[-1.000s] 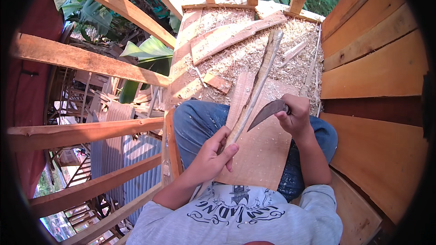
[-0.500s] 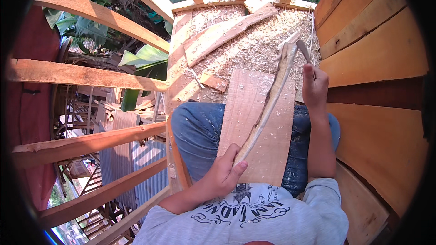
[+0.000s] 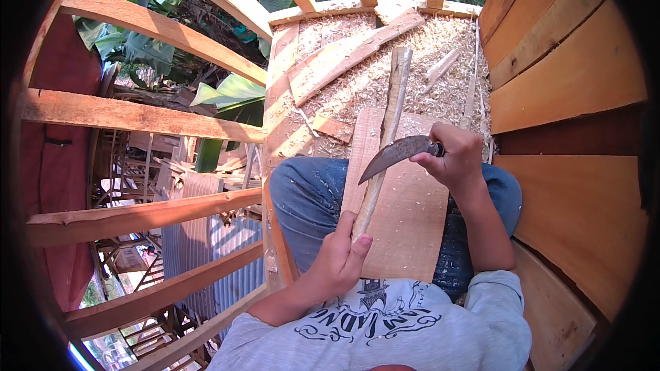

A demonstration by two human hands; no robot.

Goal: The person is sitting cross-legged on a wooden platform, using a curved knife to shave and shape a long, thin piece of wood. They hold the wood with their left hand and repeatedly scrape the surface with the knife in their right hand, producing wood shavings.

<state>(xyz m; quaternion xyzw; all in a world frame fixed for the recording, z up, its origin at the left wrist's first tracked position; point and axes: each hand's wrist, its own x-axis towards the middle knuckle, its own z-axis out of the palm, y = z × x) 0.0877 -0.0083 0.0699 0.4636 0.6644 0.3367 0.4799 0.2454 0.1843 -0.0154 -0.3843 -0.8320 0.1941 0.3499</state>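
My left hand (image 3: 342, 251) is closed round the near end of a long, slightly bent wooden stick (image 3: 393, 99), which points away from me over my lap. Brown bark patches and pale stripped wood show along it. In my right hand (image 3: 456, 156) is the dark handle of a curved knife (image 3: 399, 154). Its broad blade lies across the middle of the stick, tip toward the left; whether the edge bites into the wood I cannot tell. Beneath both, a flat wooden board (image 3: 405, 233) rests across my thighs, with a few small chips on it.
Shavings (image 3: 440, 41) cover the plank floor ahead, around a long slab offcut (image 3: 357, 55), a small wood block (image 3: 332, 127) and a pale split piece (image 3: 442, 65). A slatted railing (image 3: 144, 216) with gaps runs along my left. A plank wall (image 3: 570, 206) stands close on my right.
The knife has come back from the stick's far end to its middle, blade now across it. The stick has swung leftward at its far end and points straighter ahead.
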